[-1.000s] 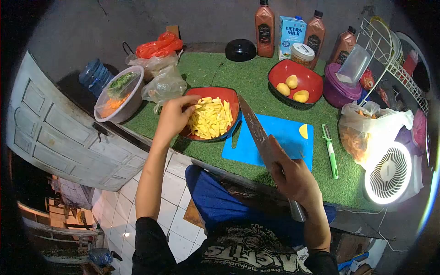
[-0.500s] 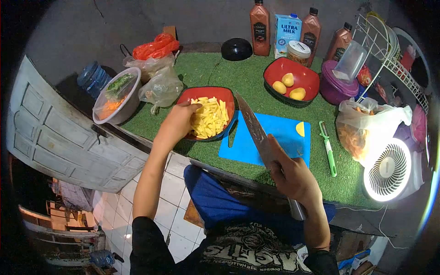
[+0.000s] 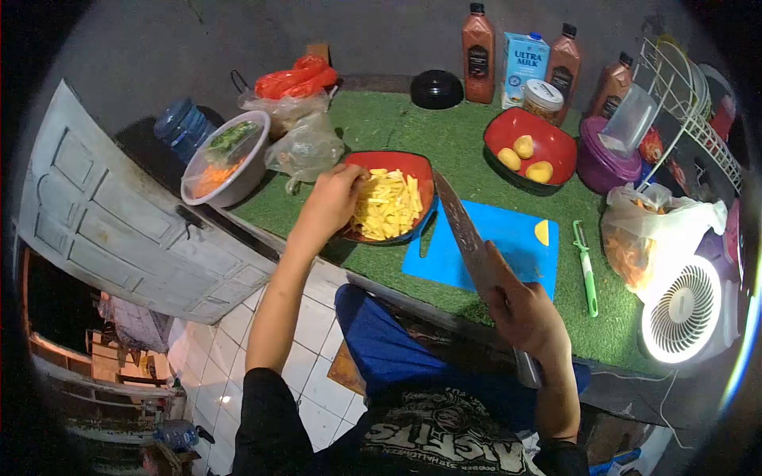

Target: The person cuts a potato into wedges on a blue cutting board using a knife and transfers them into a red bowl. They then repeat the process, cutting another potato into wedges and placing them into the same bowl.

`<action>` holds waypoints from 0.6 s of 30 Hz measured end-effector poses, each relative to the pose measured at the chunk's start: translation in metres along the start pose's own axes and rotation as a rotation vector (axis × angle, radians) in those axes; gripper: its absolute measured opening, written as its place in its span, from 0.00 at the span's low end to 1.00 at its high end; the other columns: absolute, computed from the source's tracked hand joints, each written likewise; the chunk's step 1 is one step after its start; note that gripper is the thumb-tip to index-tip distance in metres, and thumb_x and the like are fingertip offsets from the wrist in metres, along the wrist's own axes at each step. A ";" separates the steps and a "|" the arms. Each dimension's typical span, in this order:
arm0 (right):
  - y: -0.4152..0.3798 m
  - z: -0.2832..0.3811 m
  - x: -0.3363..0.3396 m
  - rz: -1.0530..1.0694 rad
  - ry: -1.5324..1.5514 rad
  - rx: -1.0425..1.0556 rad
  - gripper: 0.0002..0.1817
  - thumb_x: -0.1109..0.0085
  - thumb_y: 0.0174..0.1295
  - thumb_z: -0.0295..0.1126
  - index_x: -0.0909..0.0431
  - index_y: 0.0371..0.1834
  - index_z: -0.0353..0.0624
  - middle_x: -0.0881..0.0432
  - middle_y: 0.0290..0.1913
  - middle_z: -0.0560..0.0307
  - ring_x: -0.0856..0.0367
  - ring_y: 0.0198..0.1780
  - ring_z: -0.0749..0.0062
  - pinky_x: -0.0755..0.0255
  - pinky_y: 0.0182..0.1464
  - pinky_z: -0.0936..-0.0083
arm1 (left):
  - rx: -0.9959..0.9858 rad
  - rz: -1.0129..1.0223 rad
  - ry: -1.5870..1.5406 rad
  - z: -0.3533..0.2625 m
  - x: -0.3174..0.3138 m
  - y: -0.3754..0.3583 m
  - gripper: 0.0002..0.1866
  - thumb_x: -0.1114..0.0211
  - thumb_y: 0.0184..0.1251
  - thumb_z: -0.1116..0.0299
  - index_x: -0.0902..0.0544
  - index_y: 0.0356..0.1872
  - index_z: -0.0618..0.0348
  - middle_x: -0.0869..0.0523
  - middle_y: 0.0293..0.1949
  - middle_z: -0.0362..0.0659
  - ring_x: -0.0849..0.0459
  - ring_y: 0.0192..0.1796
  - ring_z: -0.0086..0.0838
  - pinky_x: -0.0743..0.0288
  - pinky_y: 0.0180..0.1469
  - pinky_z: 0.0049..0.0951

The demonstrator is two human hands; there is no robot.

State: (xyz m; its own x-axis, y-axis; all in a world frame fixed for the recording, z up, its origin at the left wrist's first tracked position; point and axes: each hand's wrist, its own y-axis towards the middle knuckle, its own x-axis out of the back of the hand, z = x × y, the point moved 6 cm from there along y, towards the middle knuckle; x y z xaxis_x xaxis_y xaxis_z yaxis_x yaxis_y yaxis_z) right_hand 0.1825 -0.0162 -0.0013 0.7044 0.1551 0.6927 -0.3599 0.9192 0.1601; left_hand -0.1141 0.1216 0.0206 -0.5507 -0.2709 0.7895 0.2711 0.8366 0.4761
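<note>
My left hand (image 3: 332, 200) is at the left side of a red bowl with a dark outside (image 3: 426, 168). Its fingers are curled at the rim, against the heap of pale yellow potato sticks (image 3: 389, 206); whatever lies under the fingertips is hidden. In my right hand (image 3: 528, 313) is a large knife (image 3: 462, 230), its handle wrapped by the fingers and its blade slanting up toward the bowl. The blade is over a blue cutting board (image 3: 508, 226). A cut yellow potato piece (image 3: 542, 232) lies near the board's right edge.
Right of the board lies a green-and-white peeler (image 3: 585, 270), then a plastic bag (image 3: 635, 238) and a round white fan (image 3: 681, 309). Behind is another red bowl (image 3: 548, 135) with peeled potatoes (image 3: 524, 147). A tub of vegetables (image 3: 258, 170) stands at the left edge.
The camera view has shifted, so everything appears farther right. My left hand has drawn back slightly toward the bowl's left rim. The knife stays over the board in my right hand.
</note>
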 end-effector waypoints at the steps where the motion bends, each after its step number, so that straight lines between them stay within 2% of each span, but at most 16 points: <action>1: 0.000 -0.001 0.000 0.032 -0.001 -0.057 0.35 0.46 0.71 0.30 0.44 0.81 0.47 0.17 0.34 0.26 0.16 0.38 0.26 0.25 0.42 0.40 | 0.003 -0.004 0.010 -0.001 0.001 0.000 0.08 0.34 0.66 0.75 0.15 0.44 0.64 0.12 0.40 0.56 0.13 0.45 0.53 0.21 0.48 0.44; 4: 0.000 -0.001 -0.004 -0.033 -0.019 0.066 0.36 0.46 0.71 0.31 0.45 0.82 0.49 0.17 0.31 0.27 0.17 0.35 0.26 0.25 0.40 0.38 | 0.028 0.015 0.082 -0.003 0.005 0.002 0.08 0.32 0.66 0.72 0.13 0.43 0.64 0.11 0.40 0.56 0.12 0.43 0.54 0.20 0.47 0.44; 8: 0.001 0.001 -0.008 0.030 -0.076 -0.014 0.36 0.47 0.72 0.32 0.47 0.83 0.50 0.18 0.27 0.28 0.17 0.32 0.26 0.26 0.37 0.37 | -0.016 0.006 0.101 0.004 0.004 0.002 0.09 0.32 0.67 0.72 0.12 0.44 0.64 0.11 0.40 0.56 0.12 0.42 0.54 0.20 0.47 0.44; 10: 0.002 0.002 -0.011 0.031 -0.055 0.044 0.37 0.47 0.72 0.32 0.49 0.83 0.50 0.19 0.25 0.28 0.18 0.30 0.26 0.26 0.35 0.37 | 0.020 -0.015 0.067 0.005 0.007 0.001 0.09 0.33 0.68 0.72 0.12 0.45 0.64 0.10 0.40 0.55 0.11 0.42 0.50 0.19 0.47 0.41; 14: 0.002 0.005 -0.013 0.042 -0.062 0.039 0.36 0.47 0.72 0.32 0.48 0.83 0.49 0.19 0.24 0.29 0.17 0.29 0.27 0.25 0.35 0.38 | 0.081 -0.023 -0.050 0.012 0.008 -0.001 0.10 0.33 0.68 0.72 0.11 0.46 0.61 0.09 0.40 0.53 0.10 0.41 0.45 0.19 0.48 0.38; 16: 0.001 0.004 -0.013 0.045 -0.063 0.026 0.36 0.47 0.72 0.32 0.48 0.82 0.48 0.19 0.24 0.29 0.17 0.29 0.28 0.25 0.35 0.39 | 0.173 -0.010 -0.056 0.012 0.011 0.000 0.10 0.33 0.67 0.71 0.10 0.47 0.59 0.09 0.40 0.51 0.09 0.42 0.41 0.19 0.49 0.34; 18: 0.001 0.005 -0.012 0.033 -0.055 0.037 0.36 0.47 0.72 0.32 0.48 0.82 0.48 0.19 0.24 0.29 0.17 0.29 0.29 0.25 0.35 0.39 | 0.134 -0.027 -0.067 0.010 0.012 0.000 0.11 0.34 0.65 0.72 0.10 0.46 0.59 0.10 0.39 0.51 0.10 0.39 0.41 0.19 0.46 0.35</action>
State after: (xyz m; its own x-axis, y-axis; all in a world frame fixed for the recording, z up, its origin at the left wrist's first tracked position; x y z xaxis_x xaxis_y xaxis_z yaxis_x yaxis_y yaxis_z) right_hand 0.1711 -0.0191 -0.0063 0.6574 0.1643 0.7354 -0.4053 0.8999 0.1612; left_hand -0.1283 0.1230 0.0266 -0.6093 -0.2652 0.7472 0.1505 0.8866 0.4374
